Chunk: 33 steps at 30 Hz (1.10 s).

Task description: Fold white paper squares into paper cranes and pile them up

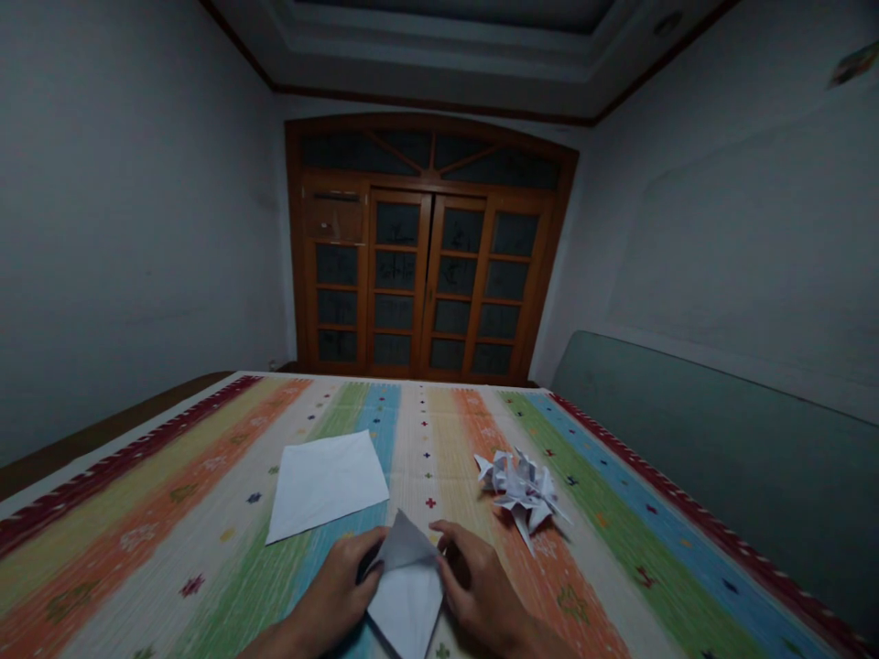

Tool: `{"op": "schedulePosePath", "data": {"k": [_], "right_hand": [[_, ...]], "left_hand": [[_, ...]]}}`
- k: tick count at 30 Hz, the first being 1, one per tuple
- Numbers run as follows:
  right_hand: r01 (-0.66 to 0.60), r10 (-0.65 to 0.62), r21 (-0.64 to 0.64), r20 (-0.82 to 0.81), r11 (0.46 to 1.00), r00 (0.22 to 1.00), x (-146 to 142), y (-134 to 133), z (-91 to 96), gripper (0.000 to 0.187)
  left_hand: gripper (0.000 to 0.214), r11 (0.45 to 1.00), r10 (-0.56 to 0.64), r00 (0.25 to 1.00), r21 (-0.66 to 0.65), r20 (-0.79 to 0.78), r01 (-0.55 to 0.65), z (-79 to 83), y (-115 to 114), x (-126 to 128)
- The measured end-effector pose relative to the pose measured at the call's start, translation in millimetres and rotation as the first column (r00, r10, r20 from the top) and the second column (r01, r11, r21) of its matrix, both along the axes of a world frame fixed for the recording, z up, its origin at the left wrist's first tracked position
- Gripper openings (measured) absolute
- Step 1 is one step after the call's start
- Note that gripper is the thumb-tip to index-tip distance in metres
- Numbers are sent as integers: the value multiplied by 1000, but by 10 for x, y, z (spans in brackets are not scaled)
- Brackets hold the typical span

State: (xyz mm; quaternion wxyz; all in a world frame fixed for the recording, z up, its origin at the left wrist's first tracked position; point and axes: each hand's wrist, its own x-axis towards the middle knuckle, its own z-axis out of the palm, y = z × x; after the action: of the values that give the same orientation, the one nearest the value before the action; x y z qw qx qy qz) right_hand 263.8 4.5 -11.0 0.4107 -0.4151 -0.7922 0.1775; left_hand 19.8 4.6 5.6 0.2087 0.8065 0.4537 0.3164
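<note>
A partly folded white paper (406, 590) with a pointed top lies on the striped cloth near the bottom edge. My left hand (340, 590) grips its left side, fingers curled on the fold. My right hand (481, 586) pinches its right edge. A flat white sheet (326, 483) lies just beyond my left hand. Several finished folded paper figures (523, 490) sit in a small heap beyond my right hand.
The striped multicoloured cloth (206, 513) covers a wide flat surface. A green padded panel (714, 448) runs along its right side by the wall. A wooden door with glass panes (429, 275) stands at the far end.
</note>
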Motion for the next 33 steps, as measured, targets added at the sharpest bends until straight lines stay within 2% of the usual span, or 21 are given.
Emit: {"op": "schedulePosePath", "data": {"k": [3, 8, 11, 19, 27, 33], "right_hand": [[44, -43, -41, 35, 998, 998, -54, 23, -27, 38], [74, -68, -75, 78, 994, 995, -99, 54, -62, 42], [81, -77, -83, 54, 993, 996, -105, 72, -53, 46], [54, -65, -184, -57, 981, 996, -133, 80, 46, 35], [-79, 30, -140, -323, 987, 946, -72, 44, 66, 39], [-259, 143, -221, -433, 940, 890, -24, 124, -13, 46]], "left_hand": [[47, 1000, 22, 1000, -21, -2, -22, 17, -4, 65], [52, 995, 85, 995, -55, 46, -82, -64, 10, 123], [54, 992, 87, 989, -102, 119, -75, -90, 30, 107], [48, 978, 128, 931, -201, 342, -61, -78, 74, 77], [37, 988, 91, 928, -152, 363, -37, -25, 70, 70], [38, 983, 110, 932, -174, 345, -52, -49, 56, 52]]}}
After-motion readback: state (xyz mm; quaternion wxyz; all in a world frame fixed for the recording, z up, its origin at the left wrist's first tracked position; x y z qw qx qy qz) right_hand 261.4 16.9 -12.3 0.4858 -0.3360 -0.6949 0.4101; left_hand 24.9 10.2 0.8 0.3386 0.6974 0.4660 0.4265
